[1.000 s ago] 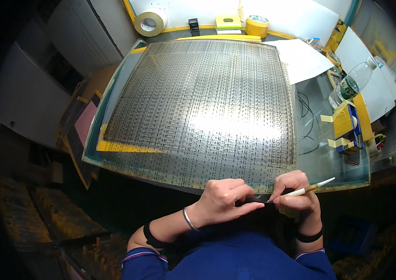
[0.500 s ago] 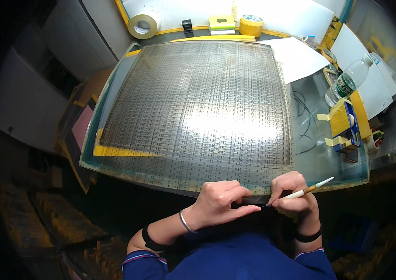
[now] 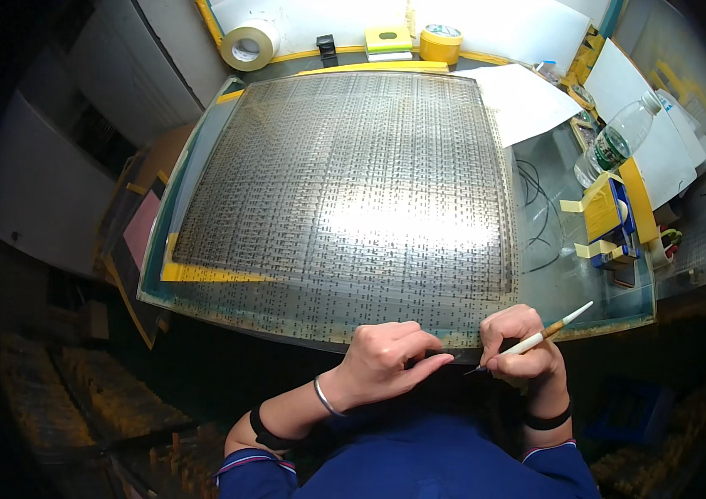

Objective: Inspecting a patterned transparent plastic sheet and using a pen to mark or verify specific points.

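Observation:
My right hand pinches a white pen-like tool with a brown band and a thin dark tip. Its tip points down-left, toward my left hand, at the near table edge. I cannot make out whether the tip is a needle, a blade or bristles. Beside it, my left hand is open, thumb and forefinger apart with no object visible between them; the thumb is a short way from the tip. Beyond both hands lies a large transparent sheet covered with rows of small dark marks, glaring at its lower right.
The glass-topped table carries a tape roll, a yellow round tub and white paper. At right stand a plastic bottle and a blue tape dispenser. Thin black wire lies beside the sheet.
My left thumb and the tool's tip, which met half a second ago, are now apart. The thumb has drawn slightly left and up. The whole view has shifted a little.

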A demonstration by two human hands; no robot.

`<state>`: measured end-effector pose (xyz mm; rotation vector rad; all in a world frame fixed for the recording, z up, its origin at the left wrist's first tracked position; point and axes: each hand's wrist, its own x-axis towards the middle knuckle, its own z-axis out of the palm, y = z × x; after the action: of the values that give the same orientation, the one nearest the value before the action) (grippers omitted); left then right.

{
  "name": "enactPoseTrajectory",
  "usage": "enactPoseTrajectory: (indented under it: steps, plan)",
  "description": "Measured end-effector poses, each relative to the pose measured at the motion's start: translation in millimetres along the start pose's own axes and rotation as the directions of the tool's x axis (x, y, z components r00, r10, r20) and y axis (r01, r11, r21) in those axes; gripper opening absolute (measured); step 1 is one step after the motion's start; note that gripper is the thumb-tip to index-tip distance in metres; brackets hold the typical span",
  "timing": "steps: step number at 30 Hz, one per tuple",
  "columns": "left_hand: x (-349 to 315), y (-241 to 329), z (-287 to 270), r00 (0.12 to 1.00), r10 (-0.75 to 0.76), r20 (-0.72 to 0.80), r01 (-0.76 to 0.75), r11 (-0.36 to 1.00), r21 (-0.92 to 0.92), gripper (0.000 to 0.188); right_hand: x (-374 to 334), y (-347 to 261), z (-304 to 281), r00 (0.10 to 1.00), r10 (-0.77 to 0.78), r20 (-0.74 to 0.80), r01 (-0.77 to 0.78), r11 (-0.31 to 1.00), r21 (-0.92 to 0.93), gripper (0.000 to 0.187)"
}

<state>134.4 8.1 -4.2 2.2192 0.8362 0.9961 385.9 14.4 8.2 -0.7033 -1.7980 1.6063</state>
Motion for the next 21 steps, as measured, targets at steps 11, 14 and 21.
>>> enactPoseTrajectory:
  steps: [11, 14, 21]
  plan:
    - [-12, -13, -60, 0.990, -0.138, 0.013, 0.112, 0.851, 0.514, 0.069, -1, 4, 1, 0.999, -0.033, -0.014, 0.034, 0.998, 0.058, 0.009]
    - [-23, -11, -66, 0.964, -0.217, 0.156, 0.082, 0.795, 0.601, 0.079, -3, 5, 0, 0.999, -0.036, -0.032, 0.038, 0.997, 0.071, 0.010]
    - [-43, 11, -62, 0.945, -0.219, 0.242, 0.043, 0.819, 0.572, 0.073, -24, -5, 8, 0.966, 0.001, -0.258, -0.011, 0.999, -0.037, 0.012]
